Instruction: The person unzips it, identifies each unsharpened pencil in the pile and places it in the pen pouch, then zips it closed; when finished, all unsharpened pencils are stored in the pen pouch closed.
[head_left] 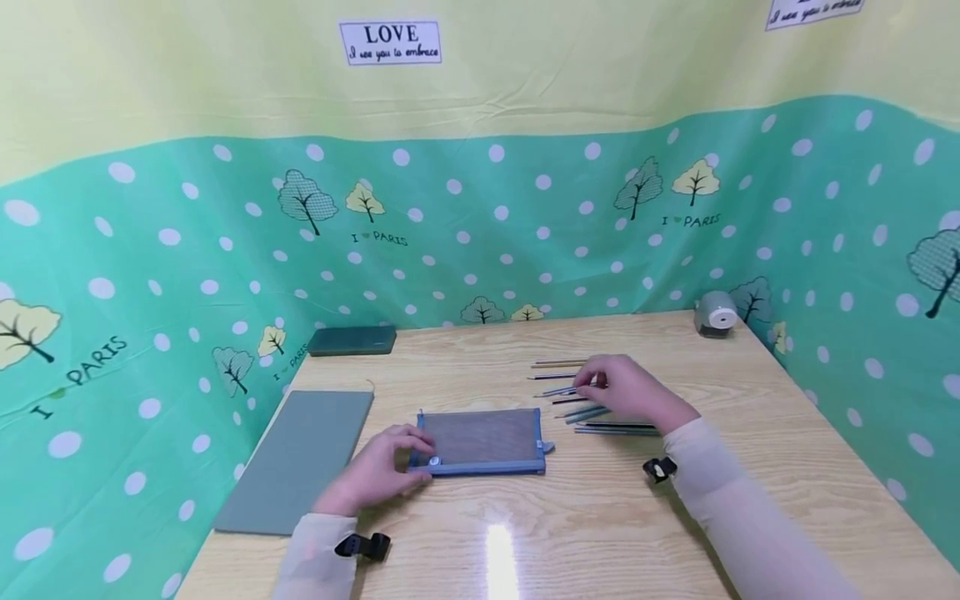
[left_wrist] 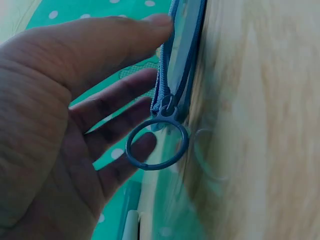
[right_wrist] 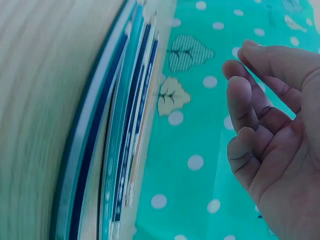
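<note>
A blue-edged mesh zip pouch (head_left: 487, 437) lies flat on the table. At its left end my left hand (head_left: 386, 462) grips the edge, fingers over the top and thumb at the front. In the left wrist view, the left hand's thumb (left_wrist: 125, 40) meets the zip edge, and a ring pull (left_wrist: 157, 167) hangs beside the looser fingers. My right hand (head_left: 622, 387) hovers over several spread pencils (head_left: 588, 414). Seen from the right wrist, its fingers (right_wrist: 240, 100) are loosely bent with nothing visible between them, apart from the pencils (right_wrist: 120, 125).
A grey-green flat board (head_left: 300, 462) lies at the left of the wooden table (head_left: 600, 533). Behind it sits a dark green case (head_left: 351, 340). A grey-and-white pencil sharpener (head_left: 716, 314) stands at the back right. Patterned green cloth (head_left: 495, 242) encloses the back and sides.
</note>
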